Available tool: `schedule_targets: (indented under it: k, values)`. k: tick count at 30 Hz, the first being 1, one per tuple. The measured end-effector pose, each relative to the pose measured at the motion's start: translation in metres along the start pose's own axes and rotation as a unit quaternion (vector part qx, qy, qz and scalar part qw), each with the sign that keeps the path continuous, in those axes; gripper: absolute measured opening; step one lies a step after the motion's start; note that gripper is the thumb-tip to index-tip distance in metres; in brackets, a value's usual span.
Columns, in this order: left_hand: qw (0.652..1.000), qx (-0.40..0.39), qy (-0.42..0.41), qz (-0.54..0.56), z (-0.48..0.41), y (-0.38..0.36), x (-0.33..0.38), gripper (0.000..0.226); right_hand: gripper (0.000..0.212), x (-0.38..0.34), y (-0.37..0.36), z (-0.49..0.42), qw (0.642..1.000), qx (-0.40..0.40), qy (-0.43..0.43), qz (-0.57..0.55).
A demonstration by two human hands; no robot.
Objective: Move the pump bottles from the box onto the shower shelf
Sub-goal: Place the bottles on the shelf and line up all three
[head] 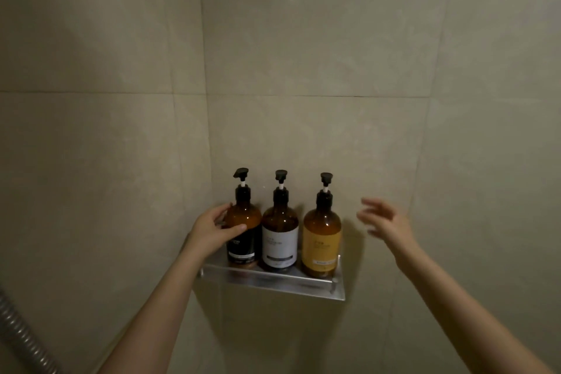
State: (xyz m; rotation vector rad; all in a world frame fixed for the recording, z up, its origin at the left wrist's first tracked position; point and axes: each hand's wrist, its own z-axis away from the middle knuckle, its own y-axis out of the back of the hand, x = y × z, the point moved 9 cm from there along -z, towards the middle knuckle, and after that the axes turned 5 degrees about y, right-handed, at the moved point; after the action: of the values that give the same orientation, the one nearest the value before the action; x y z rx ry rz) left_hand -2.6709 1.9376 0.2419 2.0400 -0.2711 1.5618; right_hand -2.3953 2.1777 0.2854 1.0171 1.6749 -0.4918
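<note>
Three amber pump bottles upright in a row on the metal shower shelf [273,281], left hand [212,231] wrapped around the black-label bottle [243,228] at left, white-label bottle [280,237] in the middle, yellow-label bottle [321,240] at right, right hand [385,222] blurred, fingers spread, holding nothing, near the yellow-label bottle, tiled wall [303,55] behind

Three amber pump bottles are being carried upright in a row by the metal shower shelf [273,281] in the tiled corner. The black-labelled bottle [244,222] is being positioned at the left, the white-labelled bottle [280,234] in the middle, and the yellow-labelled bottle [321,237] at the right, just beside one another.
</note>
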Motion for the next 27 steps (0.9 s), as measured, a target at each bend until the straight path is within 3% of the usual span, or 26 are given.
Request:
schedule_targets:
  k: [2,6,11,27]
  values:
    - [1.0,-0.002,0.004,0.007,-0.002,0.0,-0.001,0.08,0.052,0.032,-0.013,0.011,0.995,-0.061,-0.045,0.059]
    - [0.999,-0.006,0.009,0.038,-0.002,0.001,-0.001,0.079,0.075,0.042,-0.045,0.019,0.982,-0.138,-0.033,0.122]
    - [0.998,-0.013,0.005,0.068,-0.001,0.0,-0.002,0.079,0.065,0.043,-0.062,0.021,0.987,-0.133,-0.015,0.092]
    - [0.996,-0.046,0.008,0.082,-0.004,-0.007,-0.006,0.085,0.064,0.049,-0.062,0.021,0.992,-0.095,0.0,0.077]
